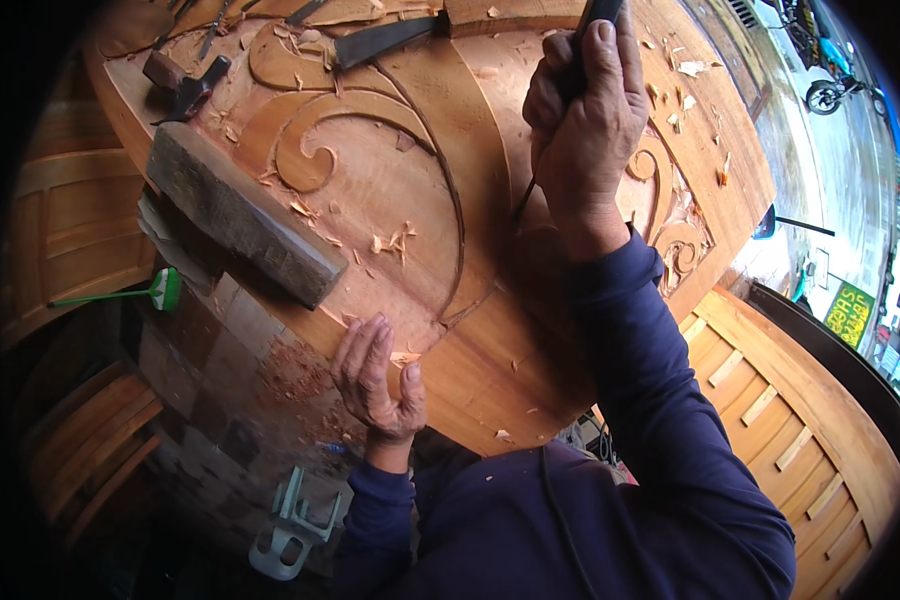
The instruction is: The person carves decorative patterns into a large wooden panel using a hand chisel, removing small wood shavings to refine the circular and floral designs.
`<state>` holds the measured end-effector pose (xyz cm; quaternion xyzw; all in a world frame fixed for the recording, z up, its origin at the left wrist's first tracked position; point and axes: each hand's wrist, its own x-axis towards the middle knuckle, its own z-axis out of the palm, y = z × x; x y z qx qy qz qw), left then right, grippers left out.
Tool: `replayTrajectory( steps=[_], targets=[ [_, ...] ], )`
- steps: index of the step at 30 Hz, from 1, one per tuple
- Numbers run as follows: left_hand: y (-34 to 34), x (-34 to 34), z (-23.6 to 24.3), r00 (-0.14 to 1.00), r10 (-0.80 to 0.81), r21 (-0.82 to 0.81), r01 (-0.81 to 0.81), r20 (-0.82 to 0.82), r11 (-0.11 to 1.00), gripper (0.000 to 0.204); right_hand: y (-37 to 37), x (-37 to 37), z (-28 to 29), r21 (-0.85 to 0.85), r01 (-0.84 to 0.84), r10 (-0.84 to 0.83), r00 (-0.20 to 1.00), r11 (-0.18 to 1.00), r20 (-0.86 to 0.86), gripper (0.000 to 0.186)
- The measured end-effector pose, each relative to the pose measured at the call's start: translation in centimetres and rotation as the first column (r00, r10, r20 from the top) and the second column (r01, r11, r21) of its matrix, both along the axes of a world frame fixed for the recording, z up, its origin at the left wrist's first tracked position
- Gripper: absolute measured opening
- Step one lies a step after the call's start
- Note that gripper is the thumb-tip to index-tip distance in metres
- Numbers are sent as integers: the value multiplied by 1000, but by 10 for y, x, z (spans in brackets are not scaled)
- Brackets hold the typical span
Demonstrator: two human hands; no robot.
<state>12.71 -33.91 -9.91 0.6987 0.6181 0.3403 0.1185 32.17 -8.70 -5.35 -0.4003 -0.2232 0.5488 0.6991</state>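
Note:
A large carved wooden panel (490,370) with raised scrollwork lies in front of me, strewn with shavings. My right hand (590,130) is closed around a dark-handled carving chisel (526,197) over the panel's right half. The handle rises above the fist, and the thin blade points down toward the wood, its tip close to the surface. At the panel's near left edge, my left hand (378,385) has its fingers stretched and its thumb apart, holding nothing. A pale wood chip (406,357) lies by its fingertips. Farther left, a thick rough wood block (245,215) sits on the panel.
A hammer (190,92) and a flat dark metal blade (385,42) lie on the panel's far left. Below are a green broom (165,290) and a pale plastic seat (295,530). Panelled woodwork (790,400) stands at the right; a motorcycle (828,85) stands outside.

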Motion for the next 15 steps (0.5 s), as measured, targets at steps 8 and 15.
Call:
replayTrajectory(
  steps=[8,15],
  targets=[
    [4,-2,-1,1000,-2,20,1,5,1000,44,-4,-10,-3,27,-158,156,985,987,69,47],
    [5,-3,0,1000,-5,20,5,12,1000,45,-18,-13,6,103,-577,574,816,810,60,60]
  ],
)
